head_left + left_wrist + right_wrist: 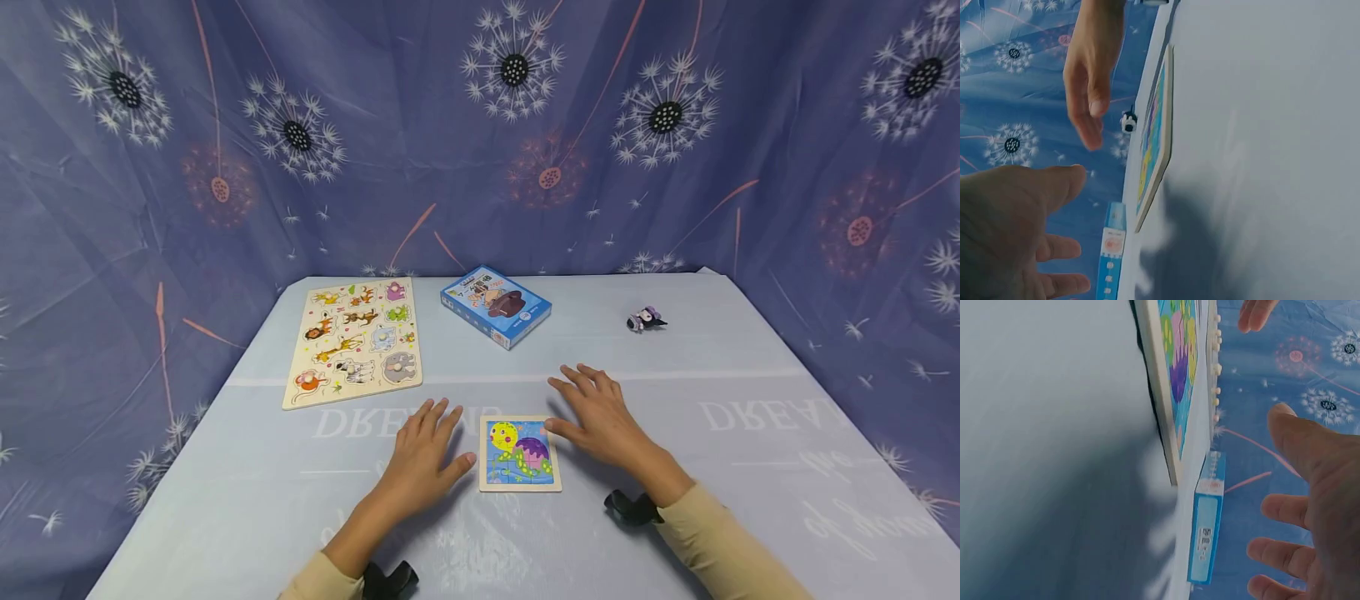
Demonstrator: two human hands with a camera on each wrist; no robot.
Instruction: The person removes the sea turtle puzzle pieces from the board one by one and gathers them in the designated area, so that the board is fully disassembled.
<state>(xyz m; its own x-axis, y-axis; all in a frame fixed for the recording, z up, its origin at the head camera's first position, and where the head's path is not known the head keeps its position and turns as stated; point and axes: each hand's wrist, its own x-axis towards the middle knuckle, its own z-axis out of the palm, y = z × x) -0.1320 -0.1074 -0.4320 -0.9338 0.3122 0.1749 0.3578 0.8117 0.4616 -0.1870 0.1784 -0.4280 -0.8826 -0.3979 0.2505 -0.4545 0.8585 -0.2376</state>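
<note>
Hanging across the far side and around both flanks, a blue curtain (420,100) with dandelion prints is framing a table (225,508), which is wearing a pale cloth with white lettering. At far left, a wooden board (292,398) is lying flat, displaying knobbed animal pieces, a lion, a giraffe and an elephant among them. To its right, a blue box (497,305) is resting at an angle. Nearer, a person's left hand (426,458) and right hand (600,423) are hovering above the cloth, fingers loosely spread and thumbs apart. Between them, a small turtle puzzle (521,454) in a pale wooden frame is lying flat on the table. At far right, a black, white and purple toy (645,319) is lying near the back edge.
</note>
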